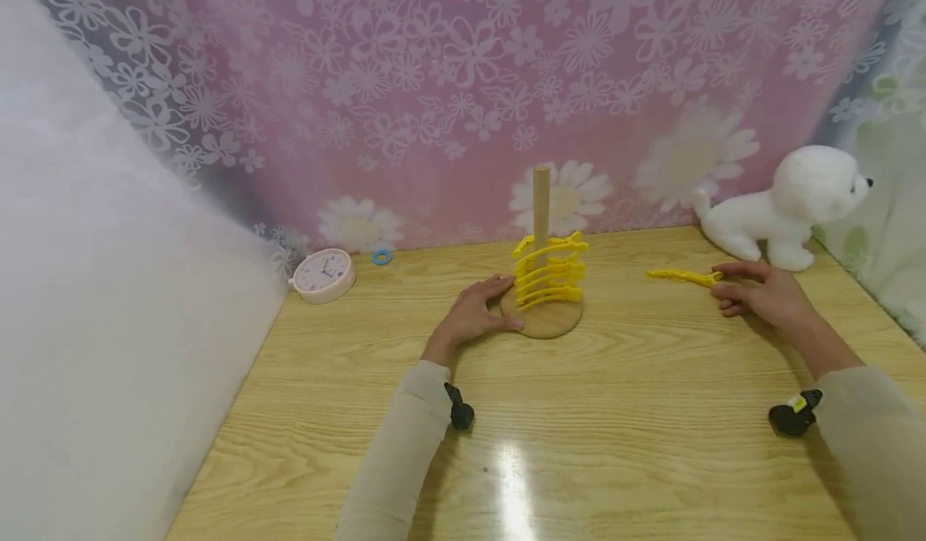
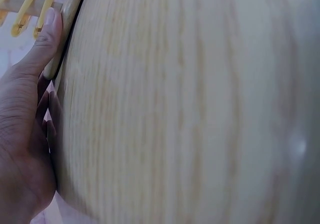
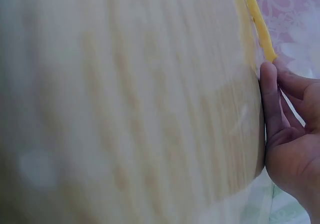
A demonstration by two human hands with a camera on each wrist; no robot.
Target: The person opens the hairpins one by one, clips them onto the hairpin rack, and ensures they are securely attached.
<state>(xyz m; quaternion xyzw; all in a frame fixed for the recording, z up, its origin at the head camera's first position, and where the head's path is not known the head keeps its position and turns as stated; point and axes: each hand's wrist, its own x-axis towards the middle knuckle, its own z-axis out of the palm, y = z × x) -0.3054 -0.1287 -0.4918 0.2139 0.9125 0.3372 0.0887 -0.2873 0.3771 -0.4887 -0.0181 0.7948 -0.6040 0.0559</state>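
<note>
A wooden stand with a round base [image 1: 553,325] and an upright post [image 1: 541,203] stands near the back middle of the table. Several yellow hair clips [image 1: 553,272] are stacked on the post, one above another. My left hand [image 1: 475,309] grips the left rim of the base; in the left wrist view its thumb [image 2: 47,33] lies on the base's upper face. To the right, my right hand [image 1: 770,296] pinches one end of another yellow hair clip [image 1: 680,276] between thumb and fingers, low over the table. The clip's free end points left, toward the stand.
A pink round clock [image 1: 323,276] and a small blue ring [image 1: 382,257] lie at the back left. The white plush dog [image 1: 788,203] stands at the back right, just behind my right hand. A floral curtain [image 1: 470,107] hangs along the table's [image 1: 579,436] back edge.
</note>
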